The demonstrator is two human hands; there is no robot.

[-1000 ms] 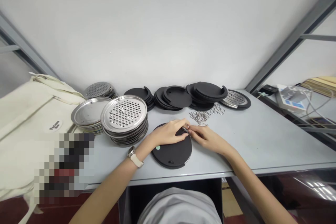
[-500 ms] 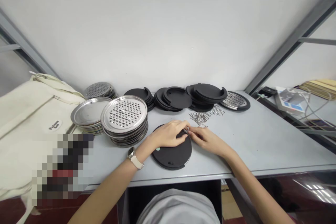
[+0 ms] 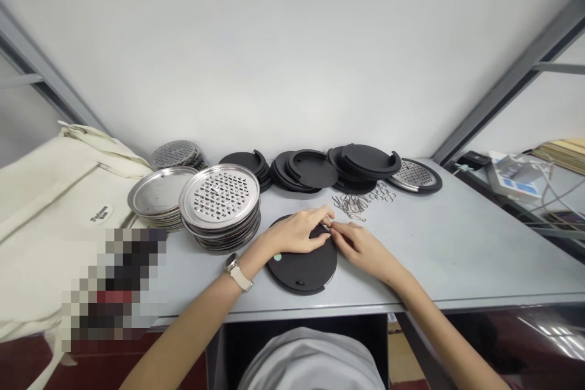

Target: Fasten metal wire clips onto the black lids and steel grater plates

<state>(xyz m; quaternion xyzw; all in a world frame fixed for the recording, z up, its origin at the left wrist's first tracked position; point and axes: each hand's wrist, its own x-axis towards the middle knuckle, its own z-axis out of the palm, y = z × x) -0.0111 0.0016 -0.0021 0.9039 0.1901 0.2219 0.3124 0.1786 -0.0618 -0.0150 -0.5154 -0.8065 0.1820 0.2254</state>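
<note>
A round black plastic disc (image 3: 299,268) lies flat near the table's front edge, with a small slot and a pale green dot on its face. My left hand (image 3: 299,230) rests across its upper part, thumb and fingers bent toward the right rim. There my right hand (image 3: 361,250) pinches with thumb and forefinger. A small metal piece (image 3: 326,229) glints between the fingertips of both hands; its exact shape is mostly hidden. Just behind the hands lie a heap of wire hooks (image 3: 351,204) and several metal rings (image 3: 382,193).
Stacked metal grater discs (image 3: 222,198) and plain metal discs (image 3: 159,192) stand to the left, beside a cream bag (image 3: 59,207). Along the wall are stacks of black discs (image 3: 315,169) and a black-rimmed grater (image 3: 415,175). A shelf with cables and a box (image 3: 514,177) is at right.
The view has shifted slightly, moving everything a little to the right. Both hands stay together at the disc's rim, and the metal piece between the fingertips shows less than before.
</note>
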